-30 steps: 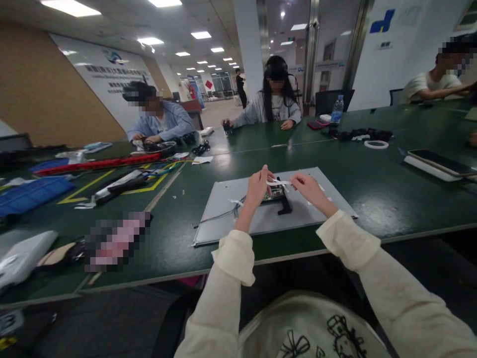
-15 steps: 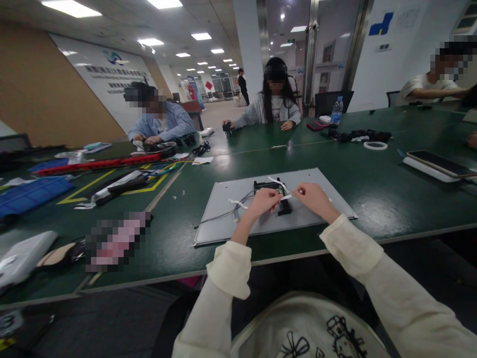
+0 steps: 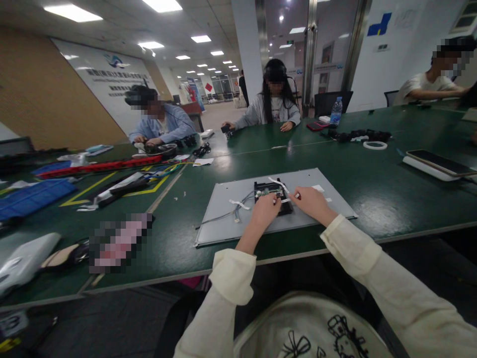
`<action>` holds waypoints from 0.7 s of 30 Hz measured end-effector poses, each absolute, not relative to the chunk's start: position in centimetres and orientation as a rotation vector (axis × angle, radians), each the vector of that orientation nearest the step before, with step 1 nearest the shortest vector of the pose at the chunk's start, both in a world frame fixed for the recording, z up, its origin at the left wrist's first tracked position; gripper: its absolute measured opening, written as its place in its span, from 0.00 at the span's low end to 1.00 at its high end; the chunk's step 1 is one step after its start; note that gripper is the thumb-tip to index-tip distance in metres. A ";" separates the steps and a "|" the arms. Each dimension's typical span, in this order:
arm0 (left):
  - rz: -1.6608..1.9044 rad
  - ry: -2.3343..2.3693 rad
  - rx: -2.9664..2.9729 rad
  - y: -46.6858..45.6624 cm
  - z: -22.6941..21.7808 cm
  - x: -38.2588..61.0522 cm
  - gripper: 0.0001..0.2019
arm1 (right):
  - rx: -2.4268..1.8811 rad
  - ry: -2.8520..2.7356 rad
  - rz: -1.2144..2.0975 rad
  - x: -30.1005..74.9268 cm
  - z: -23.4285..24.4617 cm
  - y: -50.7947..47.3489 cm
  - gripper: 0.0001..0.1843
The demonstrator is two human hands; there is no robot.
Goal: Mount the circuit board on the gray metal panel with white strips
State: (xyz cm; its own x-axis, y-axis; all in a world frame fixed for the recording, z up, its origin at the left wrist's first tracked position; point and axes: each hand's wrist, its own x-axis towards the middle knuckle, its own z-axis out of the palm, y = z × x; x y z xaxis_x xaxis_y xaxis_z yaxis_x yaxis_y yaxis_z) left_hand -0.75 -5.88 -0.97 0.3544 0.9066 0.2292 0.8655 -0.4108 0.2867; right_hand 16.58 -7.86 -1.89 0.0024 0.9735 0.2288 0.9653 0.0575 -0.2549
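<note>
A grey flat panel (image 3: 302, 179) lies before me. On it sits a black frame (image 3: 287, 209) with a green circuit board (image 3: 266, 192). Above the frame, my left hand (image 3: 264, 213) and my right hand (image 3: 313, 203) are both closed in a pinch. Between their fingertips runs a short strip of white tape (image 3: 285, 200), its ends hidden by the fingers. A longer white strip (image 3: 278, 182) curves over the frame's far side. Left of the frame, grey cables (image 3: 218, 217) lie on the panel, crossed by another white strip (image 3: 239, 204).
A white ring like a tape roll (image 3: 375, 145) lies to the right, near a phone (image 3: 439, 162). A water bottle (image 3: 336, 112) stands farther back. Blue trays (image 3: 35, 199) and a blurred pink item (image 3: 121, 241) are at left. Several people sit around the green table (image 3: 238, 159).
My right hand has shifted slightly left, towards my left hand. My left hand has moved slightly nearer to me, so more of the circuit board shows.
</note>
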 end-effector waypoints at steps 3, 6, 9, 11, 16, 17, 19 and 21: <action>0.496 1.666 2.473 -6.0 -0.7 -0.7 0.11 | -1.947 -2.022 0.027 16.5 -1.9 -7.9 0.20; 0.463 1.667 2.477 -6.2 -0.5 -0.7 0.11 | -1.948 -2.051 0.032 16.4 -1.8 -8.0 0.19; 0.429 1.671 2.486 -6.3 -0.5 -0.7 0.11 | -1.940 -2.082 0.027 16.2 -1.6 -8.2 0.18; 0.395 1.671 2.495 -6.3 -0.5 -0.6 0.11 | -1.930 -2.108 0.010 16.1 -1.5 -8.3 0.17; 0.330 1.671 2.547 -6.3 -0.4 -0.6 0.10 | -1.942 -2.140 -0.039 15.9 -1.3 -8.4 0.17; 0.318 1.674 2.556 -6.3 -0.4 -0.6 0.10 | -1.953 -2.139 -0.046 15.9 -1.4 -8.4 0.17; 0.294 1.680 2.562 -6.3 -0.3 -0.6 0.10 | -1.971 -2.133 -0.058 15.9 -1.4 -8.3 0.17; 0.281 1.703 2.554 -6.3 -0.2 -0.7 0.10 | -1.983 -2.119 -0.077 15.9 -1.5 -8.3 0.18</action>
State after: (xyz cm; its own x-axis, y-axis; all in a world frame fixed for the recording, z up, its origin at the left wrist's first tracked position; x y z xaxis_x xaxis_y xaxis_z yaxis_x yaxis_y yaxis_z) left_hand -0.71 -6.33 -0.16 0.3733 0.9201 0.1184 0.9093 -0.3882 0.1499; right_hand 15.95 -8.32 -1.47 -0.0517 0.9768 0.2077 0.9893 0.0785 -0.1232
